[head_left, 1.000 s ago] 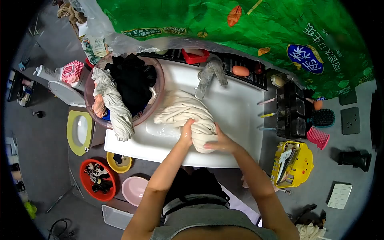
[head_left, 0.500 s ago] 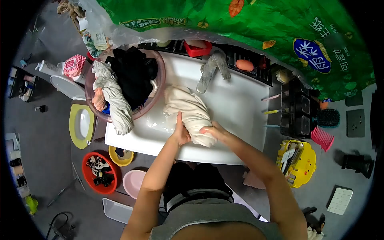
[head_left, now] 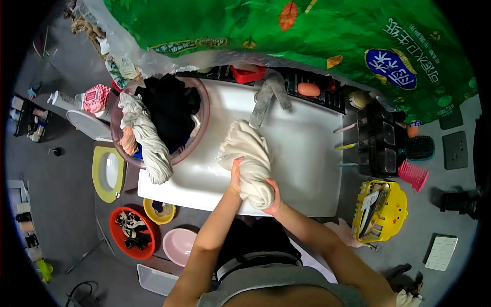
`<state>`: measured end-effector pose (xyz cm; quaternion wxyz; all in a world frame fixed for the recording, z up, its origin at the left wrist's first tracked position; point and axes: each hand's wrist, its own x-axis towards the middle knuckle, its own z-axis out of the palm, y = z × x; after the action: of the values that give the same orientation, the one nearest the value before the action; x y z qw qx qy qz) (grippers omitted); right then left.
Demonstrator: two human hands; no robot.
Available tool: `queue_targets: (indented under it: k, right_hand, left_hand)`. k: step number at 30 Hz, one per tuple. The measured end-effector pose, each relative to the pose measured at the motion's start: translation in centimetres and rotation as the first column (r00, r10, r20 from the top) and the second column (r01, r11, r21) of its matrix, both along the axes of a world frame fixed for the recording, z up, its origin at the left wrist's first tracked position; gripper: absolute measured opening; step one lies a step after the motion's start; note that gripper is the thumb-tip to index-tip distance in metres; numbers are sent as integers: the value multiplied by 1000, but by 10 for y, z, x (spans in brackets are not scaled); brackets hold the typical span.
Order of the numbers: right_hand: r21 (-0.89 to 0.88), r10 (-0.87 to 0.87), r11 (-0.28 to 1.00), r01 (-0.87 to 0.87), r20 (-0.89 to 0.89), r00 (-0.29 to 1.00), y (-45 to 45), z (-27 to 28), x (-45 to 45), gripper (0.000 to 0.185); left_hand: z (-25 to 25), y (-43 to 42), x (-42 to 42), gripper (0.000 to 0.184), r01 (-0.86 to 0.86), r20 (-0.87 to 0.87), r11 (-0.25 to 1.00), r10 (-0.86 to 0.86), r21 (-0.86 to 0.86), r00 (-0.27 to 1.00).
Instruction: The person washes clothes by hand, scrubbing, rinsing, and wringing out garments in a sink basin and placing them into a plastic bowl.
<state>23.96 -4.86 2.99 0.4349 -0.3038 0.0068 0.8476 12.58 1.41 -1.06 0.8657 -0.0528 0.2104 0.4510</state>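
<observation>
A cream-coloured cloth [head_left: 249,158], bunched and twisted into a roll, is held over the front part of the white sink [head_left: 302,153]. My left hand [head_left: 236,175] grips its left side, thumb up along the fabric. Around the lower right end is my right hand [head_left: 274,198], its fingers partly hidden by the cloth. The cloth's far end spreads out loosely below the faucet [head_left: 268,97]. To the left, a pink translucent basin [head_left: 202,134] bears black clothes [head_left: 169,110] and a twisted white garment [head_left: 148,143] that hangs over its rim.
An orange soap bar [head_left: 308,89] lies on the black rack behind the sink. Above hangs a large green plastic package [head_left: 307,30]. A black holder [head_left: 376,138] with toothbrushes and a yellow basket [head_left: 381,210] are at right. A red basin [head_left: 153,245] and a toilet [head_left: 97,176] are at left.
Both hands have drawn the cloth toward me and turned it more upright. My right hand has moved down around its near end. The camera view has shifted slightly.
</observation>
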Motion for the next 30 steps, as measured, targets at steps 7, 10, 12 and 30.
queue_targets:
  k: [7, 10, 12, 30]
  right_hand:
    - [-71, 33, 997, -42, -120, 992, 25, -23, 33, 80]
    - [-45, -93, 995, 87, -166, 982, 41, -11, 2, 68]
    - [-5, -150, 988, 152, -180, 972, 51, -15, -16, 66]
    - [352, -308, 894, -277, 932, 189, 65, -53, 41, 50]
  left_hand:
    - [30, 14, 3, 59, 76, 109, 997, -73, -23, 991]
    - [28, 9, 4, 57, 104, 63, 994, -102, -23, 993]
    - [27, -4, 0, 55, 142, 16, 989, -141, -31, 990]
    - [23, -19, -1, 49, 573, -484, 813, -544, -103, 685]
